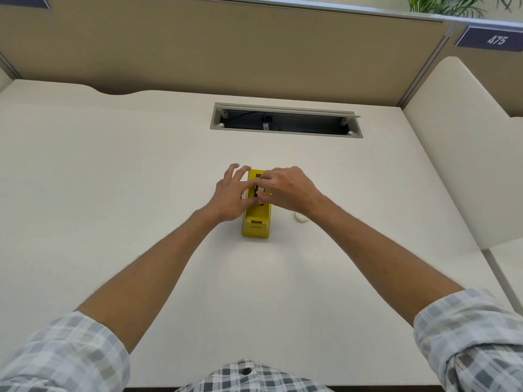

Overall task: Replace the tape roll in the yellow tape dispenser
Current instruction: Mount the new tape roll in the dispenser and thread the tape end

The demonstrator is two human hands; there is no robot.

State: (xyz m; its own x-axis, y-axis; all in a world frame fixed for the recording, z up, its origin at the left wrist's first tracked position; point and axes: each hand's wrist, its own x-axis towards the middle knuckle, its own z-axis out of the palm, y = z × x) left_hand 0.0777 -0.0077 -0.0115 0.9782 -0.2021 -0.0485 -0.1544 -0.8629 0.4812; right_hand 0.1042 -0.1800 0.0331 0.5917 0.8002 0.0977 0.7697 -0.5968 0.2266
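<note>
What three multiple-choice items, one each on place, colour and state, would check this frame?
1. Where is the small white round thing?
A. right of the dispenser
B. on top of the dispenser
C. in the cable slot

2. The dispenser's colour?
A. red
B. yellow
C. black

3. The cable slot's lid is:
A. shut
B. open
C. taped over

Answers:
1 A, it lies on the desk beside the right hand.
2 B, its body is yellow.
3 B, the dark inside shows.

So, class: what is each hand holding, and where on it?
Both the left hand and the right hand are at the top opening of the tape dispenser; what the fingers grip there cannot be told.
</note>
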